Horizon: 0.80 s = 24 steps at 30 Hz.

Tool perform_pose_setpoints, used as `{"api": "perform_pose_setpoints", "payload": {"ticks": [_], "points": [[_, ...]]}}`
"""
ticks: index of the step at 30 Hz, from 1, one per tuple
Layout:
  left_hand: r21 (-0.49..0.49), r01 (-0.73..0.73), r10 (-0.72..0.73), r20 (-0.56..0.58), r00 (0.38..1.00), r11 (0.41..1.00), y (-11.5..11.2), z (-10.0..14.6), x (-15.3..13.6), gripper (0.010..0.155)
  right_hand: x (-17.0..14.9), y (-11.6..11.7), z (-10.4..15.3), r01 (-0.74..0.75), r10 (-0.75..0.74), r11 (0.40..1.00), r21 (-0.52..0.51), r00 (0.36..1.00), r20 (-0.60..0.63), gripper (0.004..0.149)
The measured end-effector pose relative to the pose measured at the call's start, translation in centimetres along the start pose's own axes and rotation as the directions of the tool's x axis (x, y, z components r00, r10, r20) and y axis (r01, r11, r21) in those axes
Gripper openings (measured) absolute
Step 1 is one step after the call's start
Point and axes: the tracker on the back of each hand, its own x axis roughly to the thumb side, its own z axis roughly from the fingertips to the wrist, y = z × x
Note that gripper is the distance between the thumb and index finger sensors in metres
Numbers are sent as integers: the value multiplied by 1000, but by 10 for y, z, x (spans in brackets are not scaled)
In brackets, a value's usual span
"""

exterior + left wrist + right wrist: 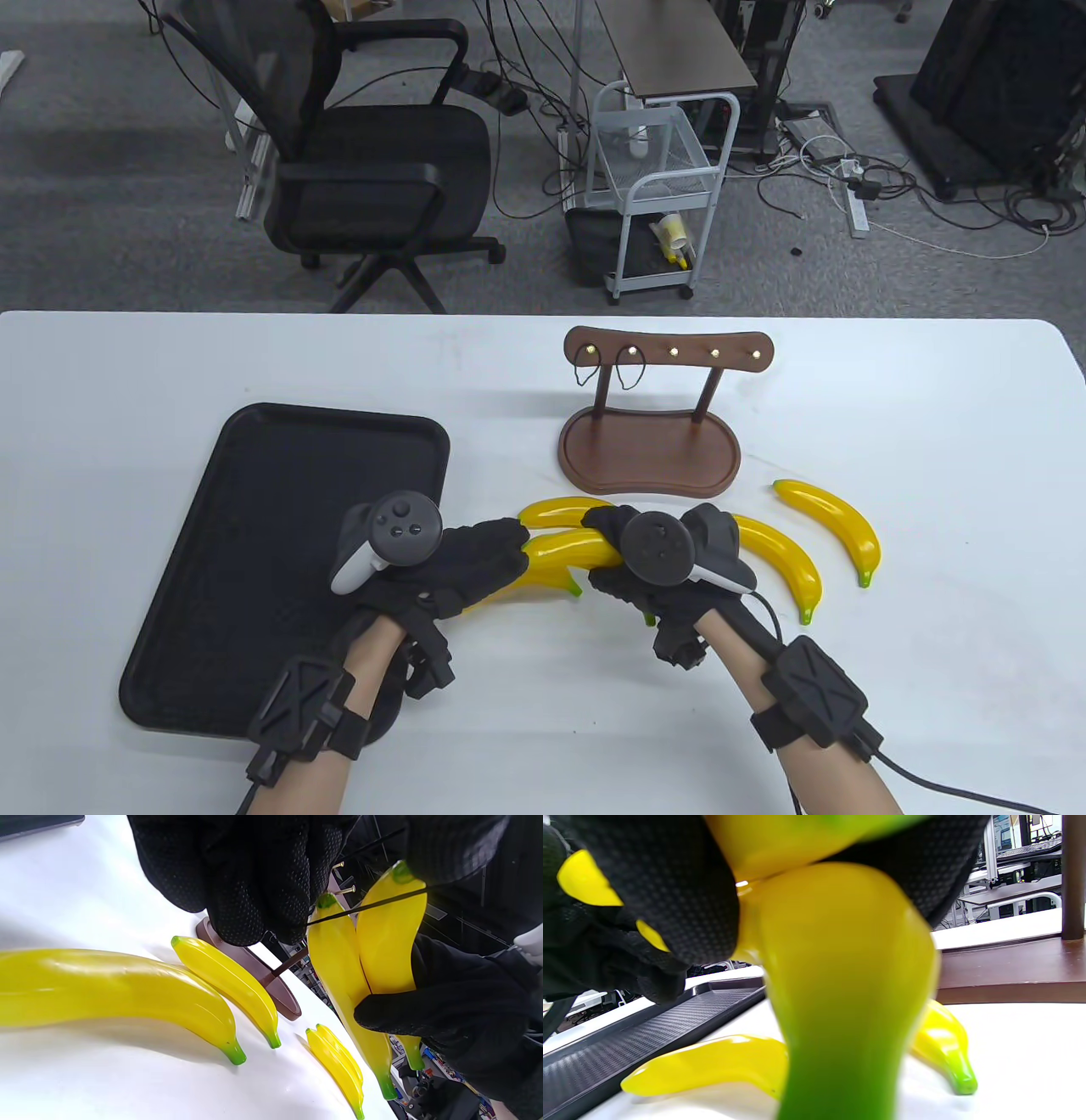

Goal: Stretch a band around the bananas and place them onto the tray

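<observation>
My right hand [612, 543] grips two yellow bananas [365, 950] side by side, lifted off the white table just right of the black tray [254, 475]. My left hand [496, 548] pinches a thin black band [373, 904], which runs taut across the green tips of that pair. The held pair fills the right wrist view [840, 984]. Loose bananas lie on the table: one behind the hands [556, 512], one under my left hand [106, 993], and two to the right [785, 556] [836, 522].
A brown wooden stand [649, 441] with a row of pegs is behind the bananas; two spare bands [629, 367] hang on its left pegs. An office chair and a small cart are on the floor beyond the table's far edge.
</observation>
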Motion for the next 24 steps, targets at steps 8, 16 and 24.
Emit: {"api": "perform_pose_setpoints", "payload": {"ticks": [8, 16, 24], "points": [[-26, -10, 10, -4, 1000, 1000, -4, -2, 1, 80, 7, 4, 0, -28, 28, 1000, -12, 999, 19, 69], [-63, -42, 41, -10, 999, 997, -9, -4, 1, 83, 21, 8, 0, -53, 55, 998, -34, 996, 67, 69], [-91, -62, 62, -6, 998, 994, -10, -5, 2, 82, 30, 11, 1, -74, 81, 995, -63, 991, 103, 69]]}}
